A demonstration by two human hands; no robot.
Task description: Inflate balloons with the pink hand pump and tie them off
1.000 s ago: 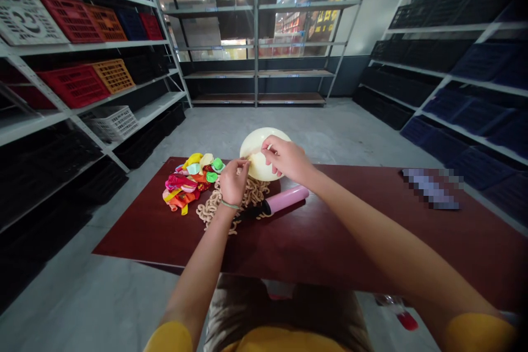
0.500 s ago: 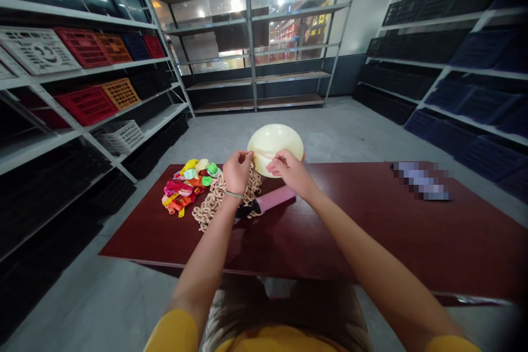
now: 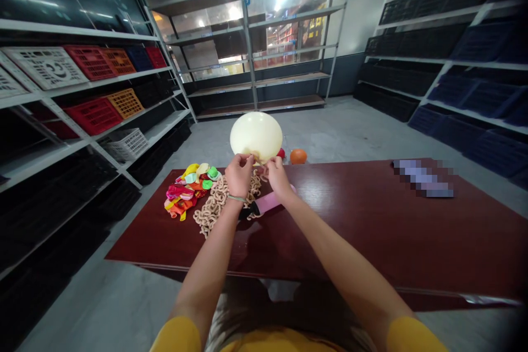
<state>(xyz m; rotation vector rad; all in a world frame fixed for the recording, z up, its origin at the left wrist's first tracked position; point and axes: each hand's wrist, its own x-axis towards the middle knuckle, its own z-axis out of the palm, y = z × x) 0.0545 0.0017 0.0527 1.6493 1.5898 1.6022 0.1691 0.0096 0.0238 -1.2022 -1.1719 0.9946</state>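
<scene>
An inflated pale yellow balloon [image 3: 256, 133] stands up above the far edge of the table, its lower end between my hands. My left hand [image 3: 240, 176] is closed in a pinch on the balloon's neck, with a thin band around the wrist. Close beside it, my right hand [image 3: 278, 179] also pinches at the neck end, its fingertips nearly touching the left ones; the neck itself is mostly hidden by fingers. Below the hands lies a pink balloon pump [image 3: 270, 202] with a black end, partly covered by my right hand.
Beige curled pieces [image 3: 212, 206] lie heaped beside uninflated coloured balloons [image 3: 181, 195] on the dark red table [image 3: 350, 231]. An orange balloon [image 3: 298, 156] and a red one [image 3: 281, 153] show beyond the far edge. A blurred purple item [image 3: 424, 179] lies right. Crate shelves stand along both sides.
The balloon has shifted left and is more upright above my hands. My right hand has moved left, close to my left hand. The orange and red balloons behind have come into clearer view.
</scene>
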